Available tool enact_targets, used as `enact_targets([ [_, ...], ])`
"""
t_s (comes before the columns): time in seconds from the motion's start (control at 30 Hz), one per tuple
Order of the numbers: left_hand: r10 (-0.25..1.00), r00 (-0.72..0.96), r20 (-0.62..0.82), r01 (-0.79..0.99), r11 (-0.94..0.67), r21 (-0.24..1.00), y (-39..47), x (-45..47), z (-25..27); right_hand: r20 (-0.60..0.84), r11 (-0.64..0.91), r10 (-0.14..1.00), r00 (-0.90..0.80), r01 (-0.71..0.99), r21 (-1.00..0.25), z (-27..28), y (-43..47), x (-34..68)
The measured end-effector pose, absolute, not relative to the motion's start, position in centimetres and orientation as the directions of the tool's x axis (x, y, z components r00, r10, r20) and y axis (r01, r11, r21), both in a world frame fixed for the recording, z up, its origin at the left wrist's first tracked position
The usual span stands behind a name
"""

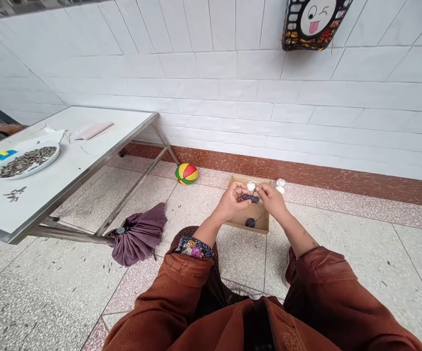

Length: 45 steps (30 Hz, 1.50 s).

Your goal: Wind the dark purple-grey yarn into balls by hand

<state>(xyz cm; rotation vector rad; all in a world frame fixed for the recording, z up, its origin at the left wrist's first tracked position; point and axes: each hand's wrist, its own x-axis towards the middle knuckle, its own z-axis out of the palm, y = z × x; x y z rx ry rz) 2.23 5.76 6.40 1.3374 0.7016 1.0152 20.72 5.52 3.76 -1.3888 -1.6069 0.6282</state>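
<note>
Above one box (237,219), two hands (231,201) (273,201), one bundle (251,198), seemingly yarn

The left hand (232,202) kinda hides one end of the dark bundle (253,199), the wall basket (316,23) gets chopped up top, and the white table (71,190) runs off left.

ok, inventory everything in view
Box: 1, tan, floor
Wound bundle: 1, dark, left hand
Small ball: 1, dark, box
Round pieces: 3 visible, white, at box
Striped ball: 1, red-yellow-green, floor
Table: 1, white, left
Dish: 1, white, table
Husk-like bits: many, grey-brown, mostly dish
Folded item: 1, pink, table
Small items: few, red/blue/yellow, table
Fabric item: 1, purple, floor
Basket: 1, black, wall
Another person's hand: 1, left edge
Sleeves: 2, rust-brown, foreground
Left hand, right hand: 2, bare, over box
</note>
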Motion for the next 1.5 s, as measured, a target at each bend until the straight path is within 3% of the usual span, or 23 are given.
enact_targets([
  [0.13, 0.940, 0.317, 0.128, -0.172, -0.076, 0.982, 6.5, 1.8, 6.6, 0.277, 0.403, 0.912, -0.303, 0.532, -0.745, 2.8, 3.1, 19.5],
  [0.23, 0.957, 0.265, 0.117, -0.081, -0.099, 0.992, 6.7, 1.7, 6.0, 0.320, 0.494, 0.859, -0.400, 0.476, -0.728, 4.2, 1.4, 19.2],
  [0.4, 0.914, 0.397, 0.078, 0.030, -0.098, 0.995, 5.8, 1.6, 5.2, 0.364, 0.421, 0.906, -0.214, 0.387, -0.820, 6.2, 1.7, 20.4],
  [0.57, 0.851, 0.523, 0.044, -0.044, -0.025, 0.999, 5.2, 1.3, 5.7, 0.303, 0.283, 0.953, -0.002, 0.366, -0.886, 4.8, 3.6, 21.2],
  [0.73, 0.874, 0.479, 0.078, -0.162, 0.001, 0.987, 5.9, 1.5, 5.7, 0.236, 0.264, 0.964, -0.121, 0.504, -0.822, 2.5, 3.3, 20.3],
  [0.83, 0.904, 0.419, 0.087, -0.164, -0.019, 0.986, 6.7, 1.7, 4.9, 0.258, 0.377, 0.925, -0.279, 0.598, -0.707, 1.9, 2.1, 19.6],
  [0.97, 0.940, 0.326, 0.100, -0.045, -0.090, 0.995, 7.4, 2.1, 3.8, 0.308, 0.537, 0.840, -0.447, 0.598, -0.595, 2.6, 0.9, 19.3],
  [1.13, 0.900, 0.421, 0.111, 0.113, -0.174, 0.978, 6.8, 2.3, 3.7, 0.398, 0.502, 0.865, -0.305, 0.533, -0.681, 4.7, 2.1, 20.8],
  [1.3, 0.838, 0.545, 0.021, -0.037, -0.001, 0.999, 5.8, 2.3, 4.6, 0.317, 0.294, 0.948, -0.035, 0.485, -0.824, 4.5, 4.2, 22.3],
  [1.5, 0.881, 0.464, 0.088, -0.227, 0.022, 0.974, 6.1, 2.1, 5.1, 0.225, 0.246, 0.969, -0.103, 0.492, -0.835, 2.3, 3.7, 21.0],
])
